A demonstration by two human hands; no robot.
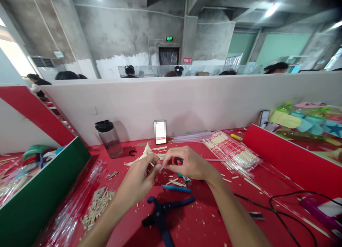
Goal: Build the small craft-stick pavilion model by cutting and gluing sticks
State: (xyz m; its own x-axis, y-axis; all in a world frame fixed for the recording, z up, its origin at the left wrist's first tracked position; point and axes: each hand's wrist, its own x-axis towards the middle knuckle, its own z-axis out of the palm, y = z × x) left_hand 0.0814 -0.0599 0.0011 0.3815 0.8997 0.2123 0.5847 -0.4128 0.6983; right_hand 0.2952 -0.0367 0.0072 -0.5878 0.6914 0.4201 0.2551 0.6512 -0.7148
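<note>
My left hand and my right hand meet over the middle of the red table, fingertips pinched close together. A short pale sliver, seemingly wood, shows at the left fingers; what the right fingertips pinch is too small to make out. Just behind them stands a pale wooden shape with a pointed top. Small pliers lie below my right hand, partly hidden by it. Nearer to me are a blue rod-like tool and a large dark blue cutter with spread handles. Short wooden sticks are scattered about.
A phone leans on the white partition, with a water bottle to its left. Bundled sticks lie right. Offcuts and plastic wrap lie left. A black cable crosses the right side.
</note>
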